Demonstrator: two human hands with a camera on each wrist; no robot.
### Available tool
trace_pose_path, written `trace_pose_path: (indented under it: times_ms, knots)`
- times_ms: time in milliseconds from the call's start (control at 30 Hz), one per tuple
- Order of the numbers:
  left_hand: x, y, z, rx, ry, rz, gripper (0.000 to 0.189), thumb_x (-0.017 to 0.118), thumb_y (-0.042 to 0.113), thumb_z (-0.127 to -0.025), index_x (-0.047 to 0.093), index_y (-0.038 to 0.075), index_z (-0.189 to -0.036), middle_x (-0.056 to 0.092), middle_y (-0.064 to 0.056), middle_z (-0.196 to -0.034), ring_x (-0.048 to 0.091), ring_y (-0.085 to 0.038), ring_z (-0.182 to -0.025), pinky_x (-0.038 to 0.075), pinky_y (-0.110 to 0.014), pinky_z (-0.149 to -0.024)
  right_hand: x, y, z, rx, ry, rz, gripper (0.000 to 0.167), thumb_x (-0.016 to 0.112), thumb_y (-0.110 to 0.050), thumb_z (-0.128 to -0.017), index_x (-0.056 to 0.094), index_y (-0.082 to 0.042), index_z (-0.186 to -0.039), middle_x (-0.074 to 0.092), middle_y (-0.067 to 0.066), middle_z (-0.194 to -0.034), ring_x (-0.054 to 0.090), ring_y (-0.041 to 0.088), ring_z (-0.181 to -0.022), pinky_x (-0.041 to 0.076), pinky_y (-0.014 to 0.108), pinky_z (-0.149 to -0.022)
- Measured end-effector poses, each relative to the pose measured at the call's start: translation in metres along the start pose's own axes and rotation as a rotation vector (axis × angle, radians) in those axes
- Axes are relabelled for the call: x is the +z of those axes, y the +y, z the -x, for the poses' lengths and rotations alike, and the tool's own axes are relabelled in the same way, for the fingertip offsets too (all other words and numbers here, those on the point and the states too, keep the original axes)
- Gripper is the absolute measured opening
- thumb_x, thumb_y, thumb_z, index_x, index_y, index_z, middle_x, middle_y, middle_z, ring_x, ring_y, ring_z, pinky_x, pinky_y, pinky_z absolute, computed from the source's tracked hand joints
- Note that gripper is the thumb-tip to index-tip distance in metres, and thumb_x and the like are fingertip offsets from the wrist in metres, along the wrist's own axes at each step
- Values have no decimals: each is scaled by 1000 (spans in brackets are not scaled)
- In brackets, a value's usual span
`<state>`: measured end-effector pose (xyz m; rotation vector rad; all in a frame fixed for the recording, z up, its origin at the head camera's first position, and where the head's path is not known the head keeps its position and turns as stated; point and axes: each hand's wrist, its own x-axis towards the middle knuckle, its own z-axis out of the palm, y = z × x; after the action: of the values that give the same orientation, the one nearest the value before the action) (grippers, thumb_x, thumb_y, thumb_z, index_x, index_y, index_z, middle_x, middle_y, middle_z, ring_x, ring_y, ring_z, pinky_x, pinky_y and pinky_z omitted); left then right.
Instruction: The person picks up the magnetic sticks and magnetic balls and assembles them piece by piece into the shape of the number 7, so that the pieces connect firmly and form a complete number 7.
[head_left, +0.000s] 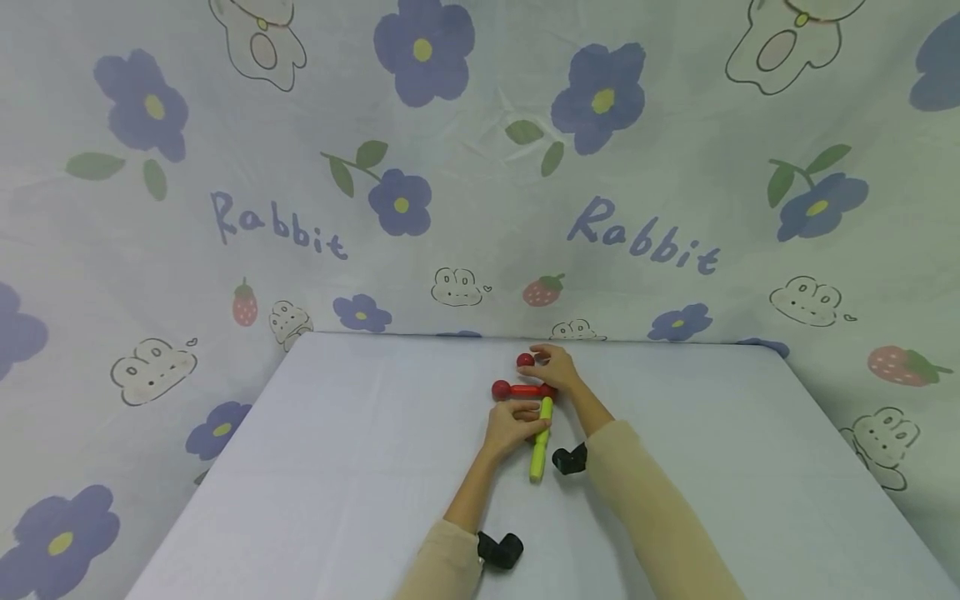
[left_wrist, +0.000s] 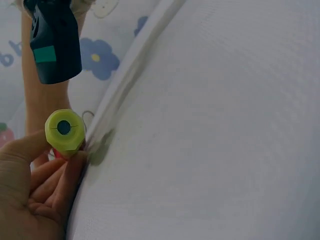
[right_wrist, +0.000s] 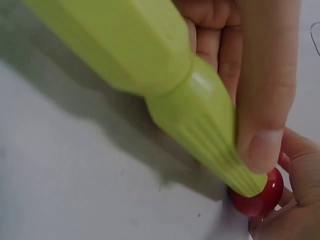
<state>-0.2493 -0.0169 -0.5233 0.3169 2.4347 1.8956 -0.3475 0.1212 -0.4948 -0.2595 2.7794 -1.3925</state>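
My left hand [head_left: 507,429] pinches a yellow-green ribbed toy rod [head_left: 537,462] between thumb and fingers. In the left wrist view the rod [left_wrist: 65,131] appears end-on, with a dark round spot in its tip. The right wrist view has its narrow ribbed end against a red ball [right_wrist: 260,197]. Beyond it lies a red rod [head_left: 525,390] with a red ball [head_left: 501,390] at its left end and another at its right. My right hand [head_left: 557,368] holds a farther red ball [head_left: 525,360] between thumb and fingers; its fingers partly hide what joins these pieces.
A white cloth covers the table [head_left: 360,467], and its far edge lies just beyond my right hand. Behind it hangs a patterned curtain [head_left: 480,167]. Dark wrist cameras sit at the right wrist [head_left: 570,459] and left wrist [head_left: 501,551].
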Motion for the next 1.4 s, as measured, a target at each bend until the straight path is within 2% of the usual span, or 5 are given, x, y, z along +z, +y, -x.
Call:
trace_pose_path:
  times_ms: [167, 367, 733, 1000, 1400]
  knots:
    - [0, 1, 1, 17, -3, 22, 38, 76, 17, -78, 67, -4, -108, 71, -18, -95, 68, -28, -91, 57, -30, -68, 3, -4, -2, 19, 4, 30, 53, 71, -27, -82, 56, -2, -126, 58, 19, -122, 54, 34, -112, 43, 51, -95]
    - [0, 1, 1, 7, -6, -13, 38, 76, 20, -78, 68, -2, -108, 71, -14, -95, 69, -22, -89, 57, -27, -68, 4, 0, -1, 17, 35, 6, 47, 70, -24, -84, 58, -2, -123, 58, 19, -121, 55, 33, -108, 46, 47, -93]
    - [0, 2, 0, -15, 0, -41, 37, 76, 21, -78, 68, -2, -106, 72, -13, -95, 69, -21, -88, 57, -27, -69, -17, 23, 11, 10, 90, -248, 47, 71, -20, -85, 56, 1, -124, 58, 20, -123, 54, 34, -113, 47, 44, -95]
    - [-1, 2, -1, -23, 7, -40, 38, 77, 22, -78, 68, -1, -106, 72, -13, -95, 69, -21, -88, 57, -28, -70, -30, 31, 34, 76, 93, -304, 52, 73, -23, -83, 55, -1, -127, 55, 19, -128, 51, 35, -119, 46, 45, -96]
    - [0, 4, 0, -5, 9, -46, 38, 77, 20, -77, 68, -3, -107, 71, -15, -95, 68, -23, -89, 56, -27, -70, -44, 40, 81, 87, 84, -278, 51, 72, -24, -83, 56, 1, -125, 55, 21, -127, 53, 37, -116, 49, 42, -92]
